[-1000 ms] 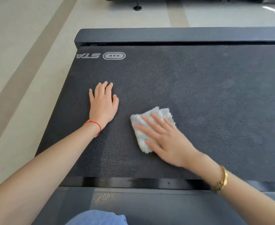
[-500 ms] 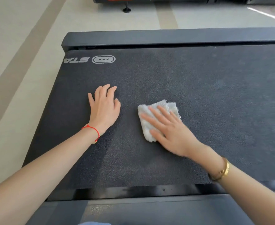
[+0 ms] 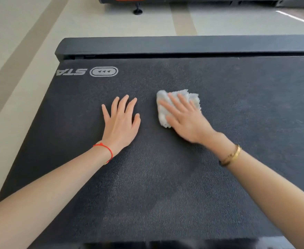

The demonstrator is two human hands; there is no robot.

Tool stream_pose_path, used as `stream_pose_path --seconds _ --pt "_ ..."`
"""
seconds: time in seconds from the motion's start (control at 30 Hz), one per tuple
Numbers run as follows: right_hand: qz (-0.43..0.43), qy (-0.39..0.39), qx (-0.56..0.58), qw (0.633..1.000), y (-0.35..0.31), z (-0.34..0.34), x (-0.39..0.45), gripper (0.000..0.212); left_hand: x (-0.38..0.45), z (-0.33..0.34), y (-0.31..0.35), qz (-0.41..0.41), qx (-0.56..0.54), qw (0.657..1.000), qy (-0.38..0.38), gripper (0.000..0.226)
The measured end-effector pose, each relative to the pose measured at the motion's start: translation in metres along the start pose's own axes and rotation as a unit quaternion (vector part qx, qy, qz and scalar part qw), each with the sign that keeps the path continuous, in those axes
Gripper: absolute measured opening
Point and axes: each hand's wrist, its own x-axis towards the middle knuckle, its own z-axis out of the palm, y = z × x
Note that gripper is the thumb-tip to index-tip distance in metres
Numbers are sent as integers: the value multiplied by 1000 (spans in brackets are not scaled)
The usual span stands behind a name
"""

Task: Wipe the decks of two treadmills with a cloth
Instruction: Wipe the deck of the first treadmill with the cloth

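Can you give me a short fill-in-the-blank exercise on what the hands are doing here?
1. The right hand presses a white ____ against the treadmill deck.
2. The left hand lies flat on the deck, with a ____ string round its wrist.
3. The right wrist wears a ____ bangle.

Missing words: cloth; red; gold

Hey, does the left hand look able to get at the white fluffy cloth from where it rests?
Probably yes. The left hand lies flat on the dark treadmill belt beside the white fluffy cloth, with bare belt between them; only the right hand covers the cloth.
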Motion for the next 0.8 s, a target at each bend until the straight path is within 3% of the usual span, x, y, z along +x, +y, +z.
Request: stream_pose_path --seconds 0.2,0.3,0.4,0.5,0.67,0.8 --pt "169 -11 11 985 62 -24 127 54 0 8 3 -7 31 999 15 57" --pt "145 -26 11 989 32 -21 173 55 1 8 3 -8 41 999 20 58" --pt "57 -37 1 998 -6 -10 186 55 1 8 2 -6 49 998 25 56" --pt "5 -37 8 999 15 -13 176 54 -1 6 1 -4 44 999 19 56" --pt "138 -9 5 990 97 -34 157 56 -1 4 5 -10 38 999 17 57" --pt "108 -25 15 994 68 -28 136 55 1 4 7 -17 28 999 30 54"
